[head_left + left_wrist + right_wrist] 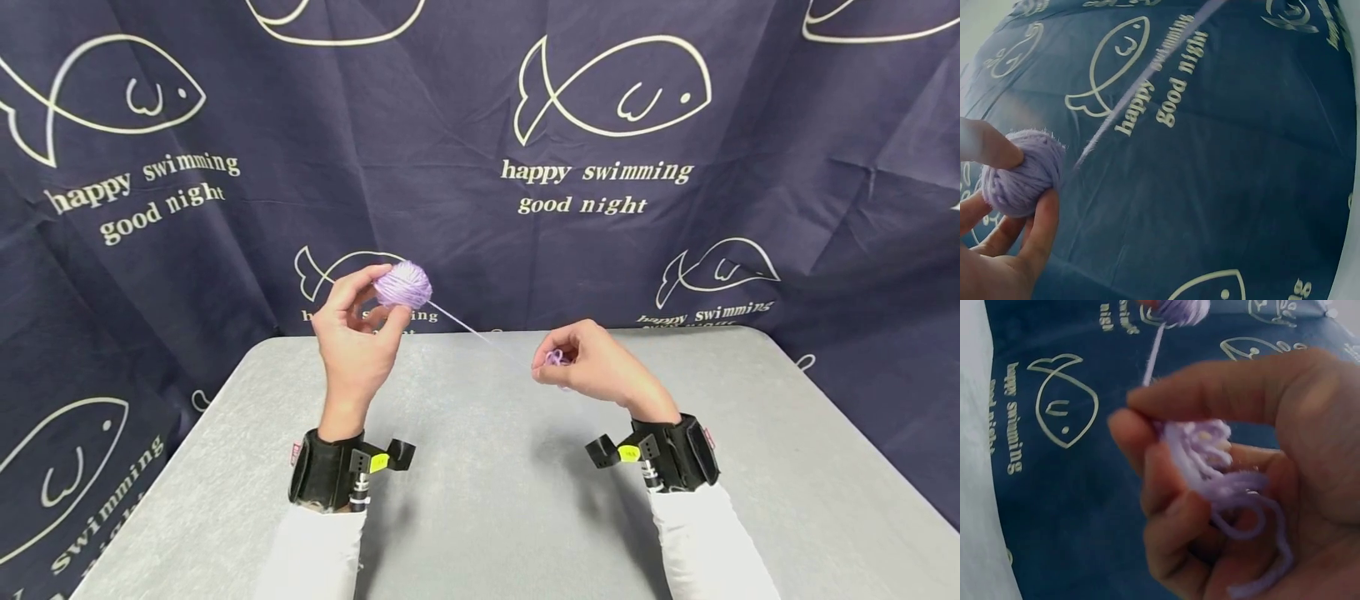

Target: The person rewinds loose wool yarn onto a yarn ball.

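Left hand [352, 337] raised above grey counter [480, 500], fingers [988, 147] pinching lilac yarn ball [403, 285]. Strand [476, 333] runs taut from ball, slanting down and rightward. Right hand [592, 367], lower, fingers [1210, 394] curled around loose yarn loops [1222, 469].

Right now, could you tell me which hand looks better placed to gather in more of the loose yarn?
Probably the right hand: it already pinches a small bundle of lilac loops, and the strand runs straight to it. The left hand is occupied gripping the yarn ball above the table.
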Demonstrator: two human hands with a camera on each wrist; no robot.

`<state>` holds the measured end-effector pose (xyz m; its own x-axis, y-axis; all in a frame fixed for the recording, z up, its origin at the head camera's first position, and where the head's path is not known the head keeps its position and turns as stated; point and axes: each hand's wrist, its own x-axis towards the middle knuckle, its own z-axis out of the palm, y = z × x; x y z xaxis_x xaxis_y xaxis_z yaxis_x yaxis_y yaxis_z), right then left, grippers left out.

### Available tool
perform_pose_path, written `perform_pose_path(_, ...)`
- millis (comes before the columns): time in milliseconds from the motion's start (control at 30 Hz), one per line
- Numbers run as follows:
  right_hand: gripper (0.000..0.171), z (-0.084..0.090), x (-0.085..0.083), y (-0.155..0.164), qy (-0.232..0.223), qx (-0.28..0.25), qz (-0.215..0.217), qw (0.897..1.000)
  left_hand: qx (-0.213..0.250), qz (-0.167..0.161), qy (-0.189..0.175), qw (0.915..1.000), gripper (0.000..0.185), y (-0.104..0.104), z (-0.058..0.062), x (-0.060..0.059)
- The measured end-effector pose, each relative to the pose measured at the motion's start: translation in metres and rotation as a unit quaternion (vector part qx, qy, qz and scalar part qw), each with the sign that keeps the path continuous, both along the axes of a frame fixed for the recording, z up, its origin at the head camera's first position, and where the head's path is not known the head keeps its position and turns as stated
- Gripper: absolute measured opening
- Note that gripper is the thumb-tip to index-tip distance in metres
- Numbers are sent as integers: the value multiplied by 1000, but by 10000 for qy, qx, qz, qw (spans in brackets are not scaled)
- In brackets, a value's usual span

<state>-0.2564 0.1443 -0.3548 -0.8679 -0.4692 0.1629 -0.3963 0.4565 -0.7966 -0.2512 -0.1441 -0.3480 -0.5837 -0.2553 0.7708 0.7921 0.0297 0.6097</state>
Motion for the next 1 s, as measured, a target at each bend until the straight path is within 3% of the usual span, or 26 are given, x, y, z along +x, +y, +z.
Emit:
perform_pose_path(133, 12, 8, 10, -2, 168, 196, 680, 9974, -553, 775, -148, 9954, 43, 2, -5, -2)
perform_pose_path(233, 15, 14, 18, -4, 242, 143, 1180, 9926, -944, 1096, -301, 9890, 43, 5, -8, -4)
perform_pose_path(367, 13, 22, 30, -4, 315, -227, 1536, 9874, -1597, 1276, -346, 9783, 41, 9, -12, -5)
perform_pose_path(500, 7, 30, 40, -3, 380, -826, 1622, 9826, -2211, 1218, -322, 9671, 38, 14, -16, -6)
perform_pose_path(633, 7, 35, 46, 0, 428, -1470, 1419, 9780, -2642, 889, -373, 9596, 37, 18, -20, -7)
perform_pose_path(733, 11, 36, 47, 2, 594, -1919, 1168, 9726, -2950, 347, -494, 9536, 36, 19, -22, -6)
perform_pose_path(800, 15, 36, 45, 3, 745, -2185, 1027, 9675, -3275, -4, -594, 9430, 36, 20, -21, -5)
perform_pose_path(900, 16, 34, 43, 4, 874, -2602, 822, 9581, -3769, -637, -828, 9203, 36, 23, -20, -2)
perform_pose_path(1000, 18, 33, 39, 4, 872, -3214, 760, 9399, -4042, -1452, -1086, 8965, 37, 26, -19, 1)
